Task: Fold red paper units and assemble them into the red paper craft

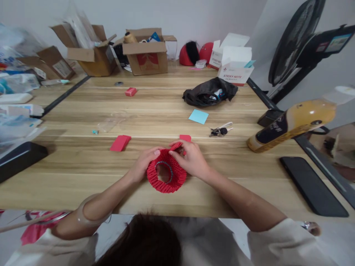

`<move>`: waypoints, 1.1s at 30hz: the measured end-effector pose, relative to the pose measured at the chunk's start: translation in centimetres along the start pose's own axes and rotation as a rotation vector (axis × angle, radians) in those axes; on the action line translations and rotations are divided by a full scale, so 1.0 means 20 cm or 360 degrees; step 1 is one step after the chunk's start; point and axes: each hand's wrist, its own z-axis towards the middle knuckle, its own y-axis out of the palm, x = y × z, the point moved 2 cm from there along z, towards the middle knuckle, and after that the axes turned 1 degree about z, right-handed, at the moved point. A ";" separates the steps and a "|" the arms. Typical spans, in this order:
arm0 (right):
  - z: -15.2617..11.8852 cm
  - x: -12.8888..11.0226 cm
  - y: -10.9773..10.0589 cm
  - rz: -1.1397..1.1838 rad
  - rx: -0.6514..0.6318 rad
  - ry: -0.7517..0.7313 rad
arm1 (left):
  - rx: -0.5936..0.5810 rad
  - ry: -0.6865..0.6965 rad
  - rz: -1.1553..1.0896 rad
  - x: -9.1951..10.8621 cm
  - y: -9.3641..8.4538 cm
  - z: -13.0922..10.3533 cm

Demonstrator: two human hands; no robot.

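Note:
A round ring of folded red paper pieces (166,186) stands on the wooden table in front of me, with a bluish inner edge low inside it. My left hand (145,161) grips its upper left rim, thumb on top. At the upper right rim, my right hand (189,158) pinches a small red folded piece (175,146) between thumb and fingers. Just behind that hand lies a red paper piece (185,138), partly covered. To the left is a small stack of red paper (120,143).
Farther back lie a blue sticky note (198,116), keys (220,130), a black bag (210,92) and a red packet (131,91). A bottle (291,123) and a phone (313,186) are on the right. Cardboard boxes (148,59) line the back.

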 end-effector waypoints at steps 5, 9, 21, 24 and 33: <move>0.00 0.00 0.00 -0.0054 0.0052 -0.0055 | -0.0035 0.0352 0.0378 0.04 0.00 0.00; 0.00 -0.01 0.00 -0.0003 0.0083 -0.0027 | -0.0080 0.0357 0.0464 0.03 0.00 0.01; -0.01 0.00 0.01 0.0179 0.0183 0.0026 | -0.0126 0.0427 0.0620 0.04 -0.02 0.01; 0.00 0.01 -0.02 0.0244 0.0304 0.0041 | -0.0105 0.0445 0.0634 0.04 -0.01 0.01; -0.01 0.05 0.00 0.0606 0.0219 0.0075 | -0.0081 0.0415 0.0518 0.04 0.00 0.01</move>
